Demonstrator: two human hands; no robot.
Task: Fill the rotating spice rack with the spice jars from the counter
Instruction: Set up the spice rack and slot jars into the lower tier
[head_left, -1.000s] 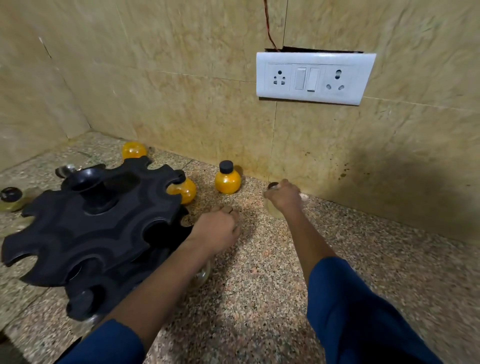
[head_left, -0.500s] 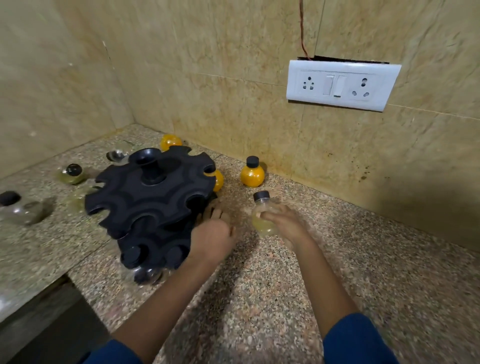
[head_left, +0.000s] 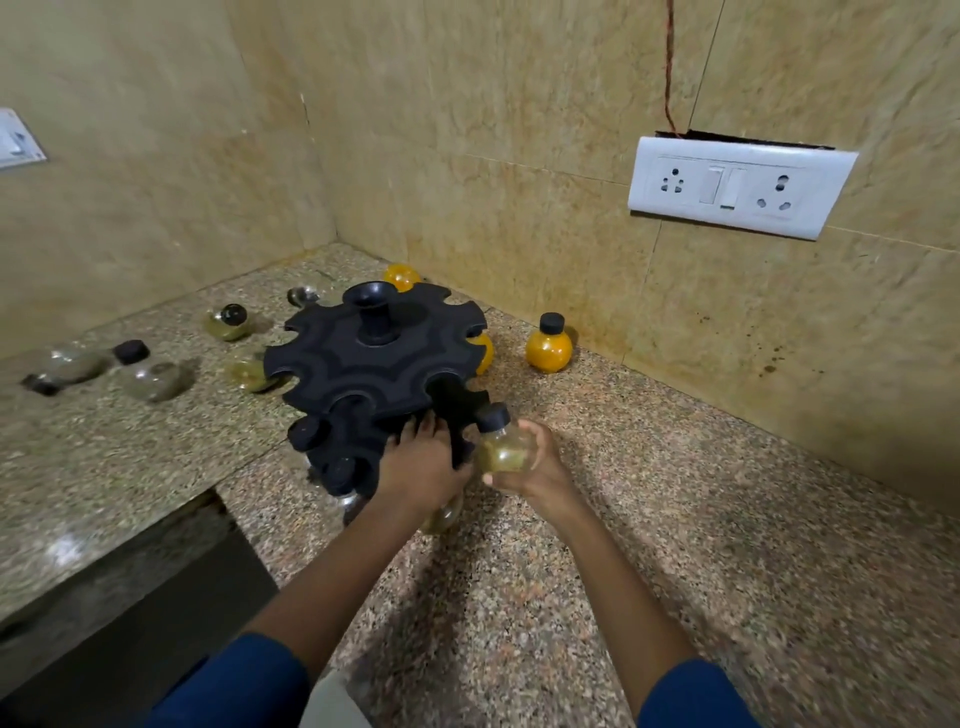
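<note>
A black two-tier rotating spice rack (head_left: 374, 358) stands on the granite counter (head_left: 649, 519) near the corner. My left hand (head_left: 421, 465) rests against the rack's lower tier, fingers on its edge. My right hand (head_left: 535, 467) holds a round jar of yellowish-green spice with a black cap (head_left: 501, 441), tilted, right beside a slot of the lower tier. Several capped jars (head_left: 340, 470) sit in the lower tier. An orange jar (head_left: 548, 345) stands by the back wall, and another orange jar (head_left: 401, 275) shows behind the rack.
Loose jars lie on the counter to the left: a greenish one (head_left: 228, 322), a yellowish one (head_left: 252, 374), two greyish ones (head_left: 150, 376) (head_left: 67, 369). A white switch plate (head_left: 737, 184) is on the back wall. The counter steps down at a dark gap (head_left: 156, 597) front left.
My right hand lifted the yellowish-green jar from near the back wall and carried it left to the rack's lower tier. My left hand moved onto the rack. The view shifted right.
</note>
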